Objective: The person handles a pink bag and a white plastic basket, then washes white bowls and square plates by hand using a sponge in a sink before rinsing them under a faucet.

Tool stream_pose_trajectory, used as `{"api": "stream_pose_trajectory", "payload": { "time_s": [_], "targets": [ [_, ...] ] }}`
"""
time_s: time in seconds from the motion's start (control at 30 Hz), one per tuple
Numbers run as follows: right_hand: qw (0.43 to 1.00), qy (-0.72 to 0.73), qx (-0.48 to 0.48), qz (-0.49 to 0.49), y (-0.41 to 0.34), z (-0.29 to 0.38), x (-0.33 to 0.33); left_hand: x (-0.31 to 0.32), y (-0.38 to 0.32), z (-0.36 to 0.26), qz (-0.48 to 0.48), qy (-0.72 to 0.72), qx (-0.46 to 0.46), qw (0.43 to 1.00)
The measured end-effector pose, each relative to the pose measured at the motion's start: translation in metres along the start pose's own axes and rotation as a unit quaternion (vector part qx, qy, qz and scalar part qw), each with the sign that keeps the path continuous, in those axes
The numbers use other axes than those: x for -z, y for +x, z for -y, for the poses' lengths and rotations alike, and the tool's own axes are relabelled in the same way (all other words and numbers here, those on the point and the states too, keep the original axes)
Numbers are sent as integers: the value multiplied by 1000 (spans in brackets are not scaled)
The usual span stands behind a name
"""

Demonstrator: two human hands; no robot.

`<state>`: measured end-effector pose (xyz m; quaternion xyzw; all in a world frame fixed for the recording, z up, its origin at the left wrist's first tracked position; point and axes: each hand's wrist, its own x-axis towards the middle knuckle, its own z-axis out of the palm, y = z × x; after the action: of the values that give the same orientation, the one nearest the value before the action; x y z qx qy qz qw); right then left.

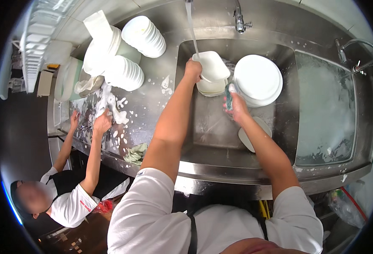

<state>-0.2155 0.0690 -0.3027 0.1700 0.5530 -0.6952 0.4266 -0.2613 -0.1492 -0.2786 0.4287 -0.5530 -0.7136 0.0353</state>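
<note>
My left hand (193, 70) grips the edge of a white squarish bowl (212, 66), tilted under a stream of water (193, 35) from a tap. Below that bowl, more pale square dishes (212, 89) are stacked in the steel sink basin (208, 127). In my right hand (236, 103) is a green scouring pad (229, 96), held beside a pile of round white plates (258, 77). Partly behind my right forearm, a pale square dish (250, 139) lies on the basin floor.
A second basin (326, 111) at right holds cloudy water. On the left counter stand stacked white bowls (148, 38), more bowls (126, 73), foam (120, 116) and a crumpled cloth (136, 153). A co-worker's hands (102, 120) are at the counter's left. Two further taps (239, 22) line the back.
</note>
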Motion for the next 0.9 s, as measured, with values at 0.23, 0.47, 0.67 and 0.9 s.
{"api": "stream_pose_trajectory", "payload": {
  "time_s": [0.23,0.47,0.67,0.9],
  "targets": [
    [982,46,177,38,-113,47,9,17,-2,20,121,-270,105,949],
    [975,75,207,40,-134,40,92,-7,-22,21,31,-266,106,958],
    [970,-23,228,-76,-120,45,108,6,-101,-31,-246,361,-259,862],
    [795,-330,506,-57,-62,80,-7,13,-167,-2,-119,-15,-241,963]
  ]
}}
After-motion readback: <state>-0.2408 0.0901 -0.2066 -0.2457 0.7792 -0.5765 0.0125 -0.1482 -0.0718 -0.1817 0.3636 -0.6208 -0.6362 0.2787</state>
